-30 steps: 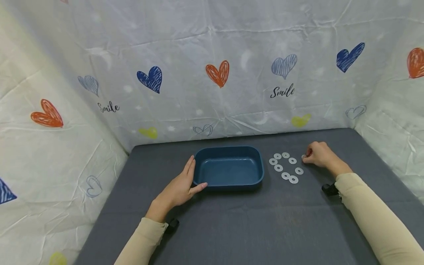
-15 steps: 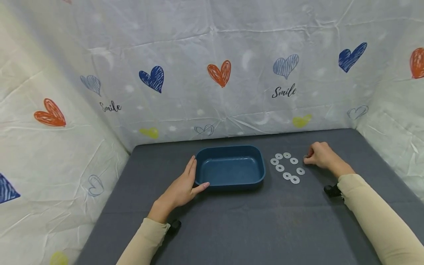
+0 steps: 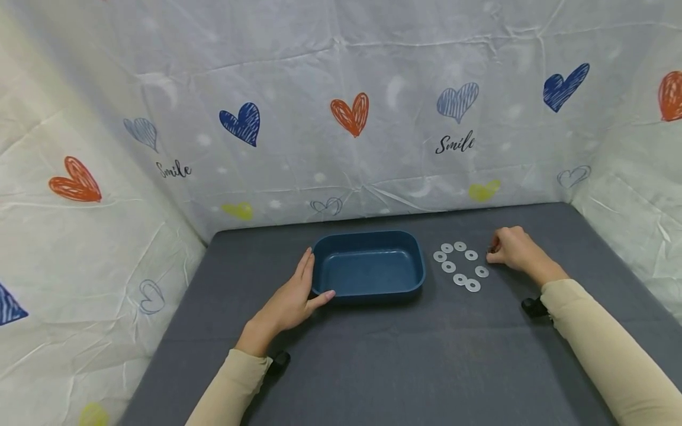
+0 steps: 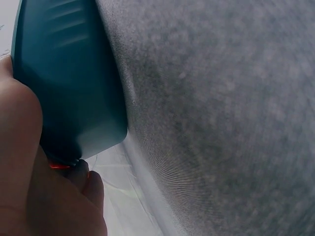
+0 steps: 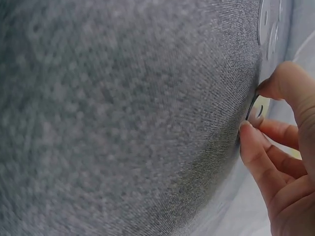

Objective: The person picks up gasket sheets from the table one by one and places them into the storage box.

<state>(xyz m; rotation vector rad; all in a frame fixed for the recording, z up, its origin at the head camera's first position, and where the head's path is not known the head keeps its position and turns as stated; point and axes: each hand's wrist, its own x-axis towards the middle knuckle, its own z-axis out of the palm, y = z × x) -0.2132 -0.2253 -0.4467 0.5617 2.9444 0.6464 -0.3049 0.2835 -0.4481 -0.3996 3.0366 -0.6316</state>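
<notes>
My left hand (image 3: 290,297) rests against the left end of a dark blue rectangular dish (image 3: 367,272). Its straight fingers lie along the short side, while the thumb touches the front rim. In the left wrist view the dish wall (image 4: 74,88) rises beside the thumb. Beyond the dish's right end, my right hand (image 3: 515,248) pinches a thin flat washer (image 5: 251,107), seen almost edge-on between thumb and fingertips close to the cloth. Several silver washers (image 3: 449,267) lie flat in a loose ring between the dish and this hand; two at the front (image 3: 472,285) overlap or touch.
A dark grey cloth (image 3: 383,361) covers the table. Behind it and at both sides hangs a white curtain (image 3: 288,171) printed with hearts and words. A black camera band (image 3: 534,307) sits at the right wrist.
The washer at my right fingertips showed a pale face and now looks darker and tilted. Both hands, the dish and the loose washers keep their places; the head view shifts slightly.
</notes>
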